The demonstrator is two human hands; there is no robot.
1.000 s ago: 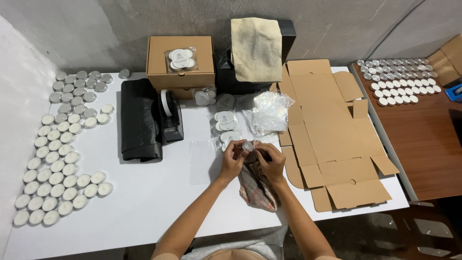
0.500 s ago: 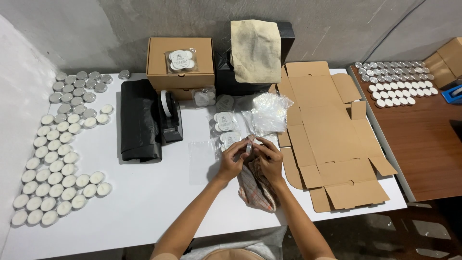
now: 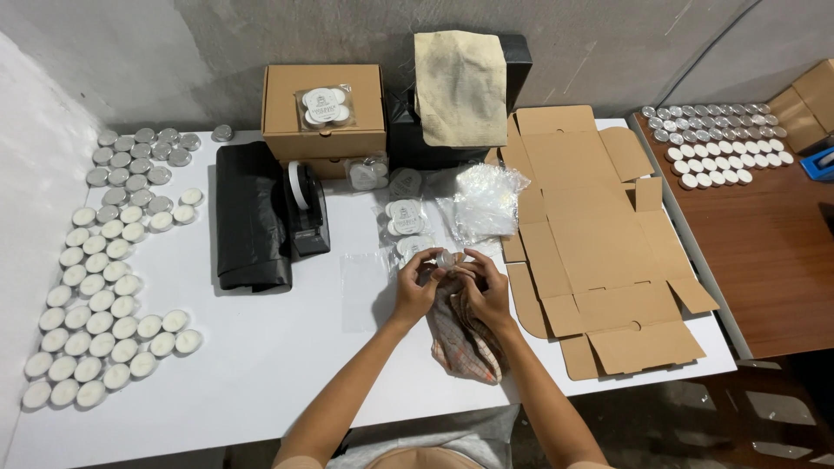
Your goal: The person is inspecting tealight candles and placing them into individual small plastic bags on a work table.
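Your left hand (image 3: 415, 285) and right hand (image 3: 483, 291) pinch one small silver-cupped tealight candle (image 3: 446, 259) over the checked cloth (image 3: 460, 334), clear packets (image 3: 404, 217) at twelve o'clock.

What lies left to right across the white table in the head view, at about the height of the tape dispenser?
Rows of white tealight candles → folded black plastic sheet → black tape dispenser → clear-wrapped candle packs → crumpled clear plastic bags → flattened brown cardboard box.
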